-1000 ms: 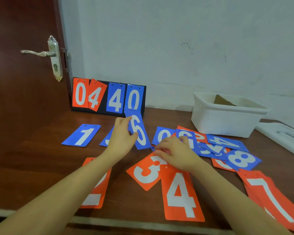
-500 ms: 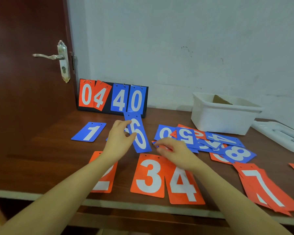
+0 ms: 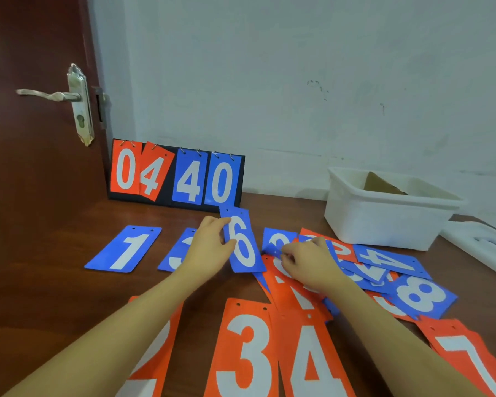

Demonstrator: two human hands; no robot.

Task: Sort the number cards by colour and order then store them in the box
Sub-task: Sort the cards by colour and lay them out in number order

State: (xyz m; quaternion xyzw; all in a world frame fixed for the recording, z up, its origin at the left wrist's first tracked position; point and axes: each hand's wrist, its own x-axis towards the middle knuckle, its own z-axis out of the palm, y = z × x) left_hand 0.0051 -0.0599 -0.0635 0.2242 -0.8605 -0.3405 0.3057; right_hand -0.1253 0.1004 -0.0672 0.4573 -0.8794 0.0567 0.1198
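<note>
Right hand (image 3: 309, 265) shifted onto cards; white box (image 3: 384, 224) holds cardboard (image 3: 380, 183).

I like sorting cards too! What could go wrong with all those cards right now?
The left hand pinches only one edge of the blue 6 card, so it might slip. The right hand digs into the mixed pile, which could scatter. The orange 7 card sits near the table's front edge and may slide off.

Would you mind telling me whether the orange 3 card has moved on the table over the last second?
Yes. The orange 3 card went from tilted to upright and square beside the orange 4 card.
</note>
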